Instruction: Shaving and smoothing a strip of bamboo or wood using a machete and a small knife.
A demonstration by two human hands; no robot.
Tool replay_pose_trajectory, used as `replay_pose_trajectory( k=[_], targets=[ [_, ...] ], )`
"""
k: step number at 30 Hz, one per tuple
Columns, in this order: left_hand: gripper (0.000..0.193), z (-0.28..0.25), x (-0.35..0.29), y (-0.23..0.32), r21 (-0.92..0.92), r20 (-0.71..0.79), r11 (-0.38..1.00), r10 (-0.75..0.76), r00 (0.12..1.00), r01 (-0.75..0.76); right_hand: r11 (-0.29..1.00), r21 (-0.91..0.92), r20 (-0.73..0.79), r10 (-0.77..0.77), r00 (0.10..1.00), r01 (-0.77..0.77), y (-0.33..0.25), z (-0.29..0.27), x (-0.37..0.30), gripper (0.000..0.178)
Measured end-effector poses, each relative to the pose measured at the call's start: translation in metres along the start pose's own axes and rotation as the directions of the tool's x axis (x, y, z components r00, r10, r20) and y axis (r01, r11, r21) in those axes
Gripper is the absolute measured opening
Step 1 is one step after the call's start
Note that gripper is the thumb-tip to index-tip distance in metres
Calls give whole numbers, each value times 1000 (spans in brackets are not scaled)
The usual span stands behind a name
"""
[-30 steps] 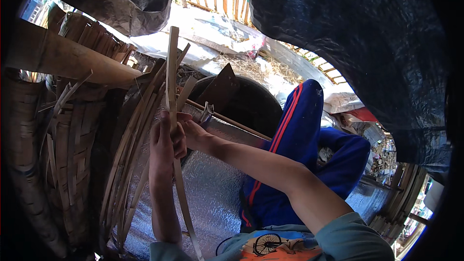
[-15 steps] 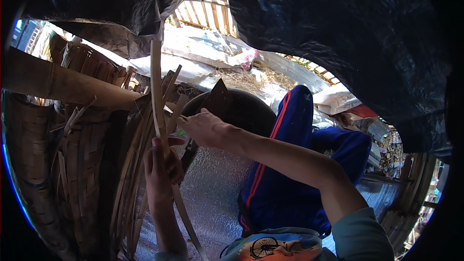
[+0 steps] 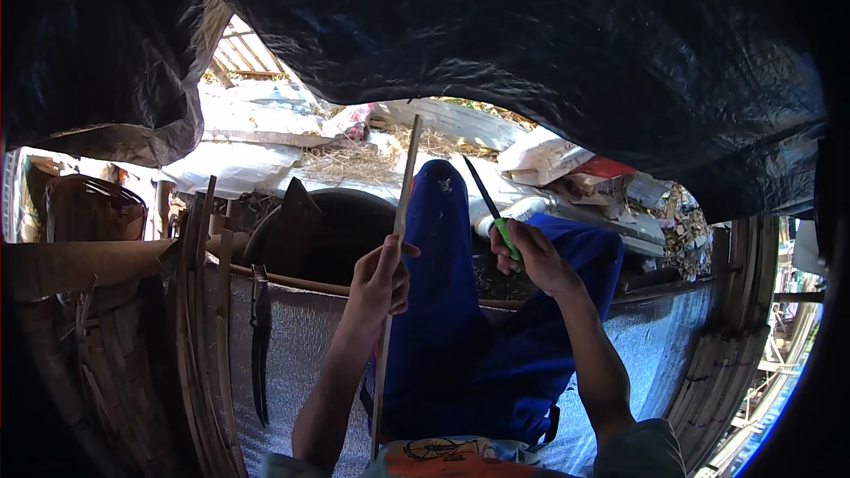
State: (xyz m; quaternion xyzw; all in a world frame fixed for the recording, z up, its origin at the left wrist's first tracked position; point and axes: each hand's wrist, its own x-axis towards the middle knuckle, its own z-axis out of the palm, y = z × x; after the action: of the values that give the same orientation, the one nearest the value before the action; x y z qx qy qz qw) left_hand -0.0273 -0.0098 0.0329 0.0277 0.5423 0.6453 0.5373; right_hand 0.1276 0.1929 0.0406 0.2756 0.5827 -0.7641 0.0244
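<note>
A long thin bamboo strip stands nearly upright in front of me, its lower end reaching down toward my shirt. My left hand is closed round it near the middle, thumb uppermost. To the right, my right hand grips the green handle of a knife. Its narrow dark blade points up and to the left, apart from the strip. Both hands are over my legs in blue trousers.
Several more bamboo strips lean at the left beside a dark curved blade. Ahead is a large dark round basin with a rusty plate in it. A black tarpaulin hangs overhead. Slatted bamboo stands at the right.
My right hand has drawn back from the strips at the left to my right side, where its knife now shows plainly. My left hand still holds its strip. The view has turned right.
</note>
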Motion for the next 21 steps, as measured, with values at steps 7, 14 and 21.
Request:
replay_pose_trajectory(
  k=[7,14,21],
  targets=[
    [40,37,36,-35,19,-23,989,-148,989,149,534,-812,103,-265,959,235,-2,4,26,22],
    [38,39,39,-43,115,-124,980,-150,981,164,228,-947,181,-194,964,224,15,-12,56,33],
    [36,41,37,-39,108,-128,970,-203,971,217,344,-902,154,-304,940,259,10,-26,75,34]
  ],
)
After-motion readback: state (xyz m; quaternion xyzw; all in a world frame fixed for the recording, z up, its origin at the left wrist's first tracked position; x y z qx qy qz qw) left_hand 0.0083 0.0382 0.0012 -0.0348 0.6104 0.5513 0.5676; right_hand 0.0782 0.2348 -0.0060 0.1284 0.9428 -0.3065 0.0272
